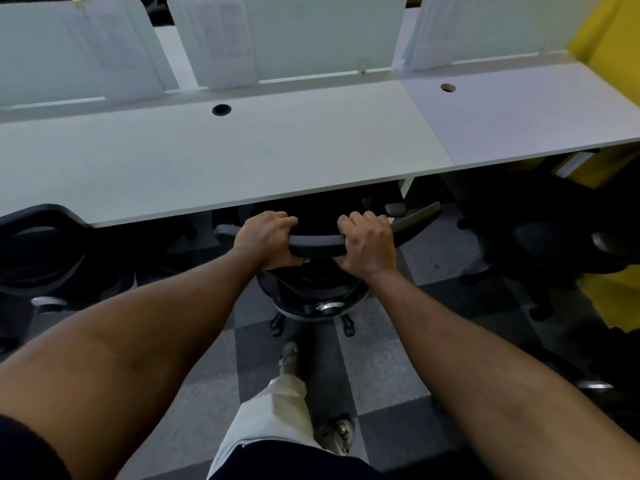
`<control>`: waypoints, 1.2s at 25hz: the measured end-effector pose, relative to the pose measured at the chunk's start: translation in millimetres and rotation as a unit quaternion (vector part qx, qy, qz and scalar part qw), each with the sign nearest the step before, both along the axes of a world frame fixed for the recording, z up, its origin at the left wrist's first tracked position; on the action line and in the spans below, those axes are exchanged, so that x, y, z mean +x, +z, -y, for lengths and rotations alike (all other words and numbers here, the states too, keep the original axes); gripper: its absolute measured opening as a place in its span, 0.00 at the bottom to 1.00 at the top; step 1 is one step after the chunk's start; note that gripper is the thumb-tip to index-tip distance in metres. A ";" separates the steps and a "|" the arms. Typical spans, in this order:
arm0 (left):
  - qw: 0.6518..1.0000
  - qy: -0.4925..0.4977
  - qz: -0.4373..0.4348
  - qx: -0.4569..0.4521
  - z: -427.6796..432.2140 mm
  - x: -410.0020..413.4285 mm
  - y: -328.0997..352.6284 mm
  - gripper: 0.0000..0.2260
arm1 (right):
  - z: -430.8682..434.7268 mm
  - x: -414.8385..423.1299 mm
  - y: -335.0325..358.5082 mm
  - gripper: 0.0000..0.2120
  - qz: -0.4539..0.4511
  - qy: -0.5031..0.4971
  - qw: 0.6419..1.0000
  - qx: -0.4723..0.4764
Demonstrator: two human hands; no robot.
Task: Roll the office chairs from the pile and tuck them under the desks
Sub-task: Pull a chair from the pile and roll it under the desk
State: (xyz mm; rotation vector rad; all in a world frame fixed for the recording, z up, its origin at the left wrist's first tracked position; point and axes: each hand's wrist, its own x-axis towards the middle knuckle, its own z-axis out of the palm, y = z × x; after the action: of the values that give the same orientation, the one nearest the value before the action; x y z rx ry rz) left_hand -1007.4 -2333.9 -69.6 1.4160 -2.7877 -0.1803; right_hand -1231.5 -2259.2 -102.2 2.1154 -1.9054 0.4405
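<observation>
Both hands are on the chair. The left hand [266,239] is clamped over the top rail of the office chair [317,241], fingers curled over the far side and thumb tucked beneath. The right hand [367,240] grasps the same rail just beside it, with a short bare stretch of rail between the two.

The chair is black with a curved dark grey bar across the top of its back. A grey armrest [415,221] juts out on the right, and a shiny metal knob [327,307] sits low on the back above black castors [347,328].

The seat lies in shadow beneath the front edge of the white desk [207,161], while the backrest stands just outside that edge, facing the person. The desk has a round cable hole [221,109] and white divider panels [304,36] along its far side, with paper sheets clipped to them.

A second black chair [41,244] is at the left and a third chair [554,237] is under the neighbouring desk on the right. Below, a sandalled foot [289,356] is planted on checkered grey carpet [374,386], right behind the chair's base
</observation>
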 end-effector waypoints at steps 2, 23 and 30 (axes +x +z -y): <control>1.000 0.008 -0.003 -0.003 14.7 -1.6 0.9 0.27 | 16.8 -0.9 2.3 0.20 0.002 -0.001 1.000 0.009; 0.993 0.087 -0.061 -0.045 98.8 -60.9 -12.3 0.33 | 140.4 -53.6 1.0 0.18 0.065 -0.043 0.996 0.030; 0.993 0.101 -0.031 -0.054 97.4 -68.0 -14.4 0.35 | 140.6 -56.2 0.5 0.22 0.071 -0.038 0.996 0.044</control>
State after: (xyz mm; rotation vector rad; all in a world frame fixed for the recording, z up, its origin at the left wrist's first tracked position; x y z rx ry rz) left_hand -1075.4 -2431.3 -83.9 1.6225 -2.5415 -0.0697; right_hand -1287.7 -2399.8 -101.6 2.1089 -2.1132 0.5127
